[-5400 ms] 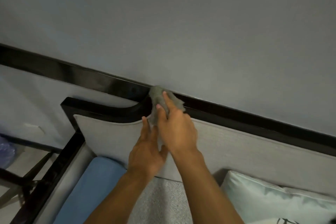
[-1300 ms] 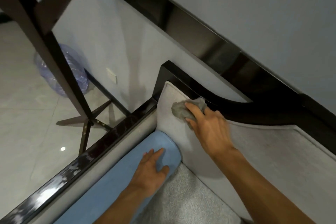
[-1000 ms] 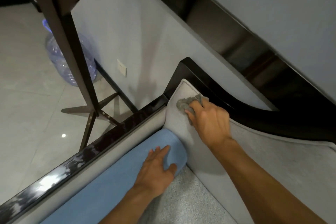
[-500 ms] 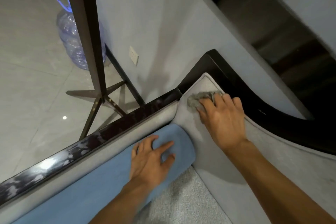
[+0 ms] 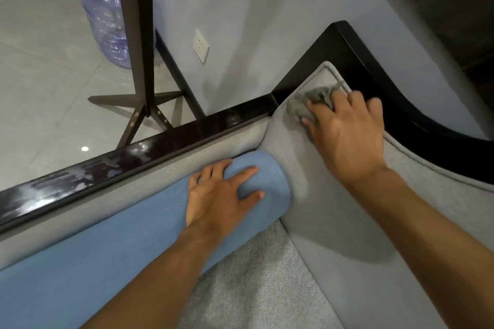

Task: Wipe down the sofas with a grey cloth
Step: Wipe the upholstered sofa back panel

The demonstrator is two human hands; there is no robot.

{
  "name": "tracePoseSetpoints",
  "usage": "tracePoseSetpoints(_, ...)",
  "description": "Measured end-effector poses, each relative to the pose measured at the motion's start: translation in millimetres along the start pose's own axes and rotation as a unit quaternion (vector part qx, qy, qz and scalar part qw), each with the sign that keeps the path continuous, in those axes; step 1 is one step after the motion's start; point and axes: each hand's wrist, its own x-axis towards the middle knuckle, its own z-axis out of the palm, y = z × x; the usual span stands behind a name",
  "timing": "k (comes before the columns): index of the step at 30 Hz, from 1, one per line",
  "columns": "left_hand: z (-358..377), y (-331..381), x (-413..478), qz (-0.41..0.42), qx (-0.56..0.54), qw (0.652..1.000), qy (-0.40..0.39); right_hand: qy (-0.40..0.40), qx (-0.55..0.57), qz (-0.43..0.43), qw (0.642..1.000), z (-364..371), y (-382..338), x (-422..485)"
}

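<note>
A: Status on the hands?

B: Right hand is spread flat over the bunched grey cloth and presses it into the top corner of the sofa backrest. Fingers are fairly straight. The thumb is hidden, so I can't confirm a pinch. Left hand lies open, palm down, on the end of the blue bolster. It holds nothing.

A: What changed?

B: A few seconds back both hands were up at the black frame, with the cloth on the wood. Since then the right hand has brought the cloth down onto the upholstery, into the corner where the backrest meets the armrest rail. The left hand came down to the bolster. Over the last second the cloth has barely shifted, just short rubs in that corner.

A: Meaning?

B: My read is that the frame pass on this end is done and the fabric is being worked now. The left hand looks like a brace, or it's steadying the bolster. The lower backrest, the armrest padding and the seat cushion probably still need wiping.

A: Anything nearby?

B: A dark stand and a clear water bottle sit on the floor beyond the rail, well apart from the hands. There's a wall socket behind.
</note>
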Motion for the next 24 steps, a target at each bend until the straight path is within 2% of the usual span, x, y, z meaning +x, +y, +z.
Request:
tracePoseSetpoints(4, 4, -3, 0, 0.012, 0.006, 0.999, 0.035, -0.018, -0.016, -0.055, 0.998, -7, 15, -55)
tracePoseSetpoints(7, 5, -2, -1, 0.012, 0.004, 0.999, 0.048, -0.002, -0.043, -0.070, 0.997, 0, 13, -42)
tracePoseSetpoints(12, 7, -5, 1, 0.019, -0.014, 0.999, 0.039, -0.013, -0.053, -0.002, 0.999, 9, -12, 4)
tracePoseSetpoints(15, 7, -7, 1, 0.021, -0.027, 0.998, 0.052, -0.027, -0.032, -0.071, 0.997, 10, -7, -47)
tracePoseSetpoints(18, 9, -6, 2, 0.019, -0.036, 0.997, 0.064, -0.078, -0.029, -0.128, 0.988, 6, 7, -86)
tracePoseSetpoints(21, 9, -5, 2, 0.016, -0.031, 0.997, 0.066, -0.046, -0.056, -0.138, 0.988, 12, 0, -53)
tracePoseSetpoints(24, 10, -6, 3, 0.016, -0.025, 0.997, 0.066, -0.024, -0.062, -0.108, 0.992, 22, -26, -7)
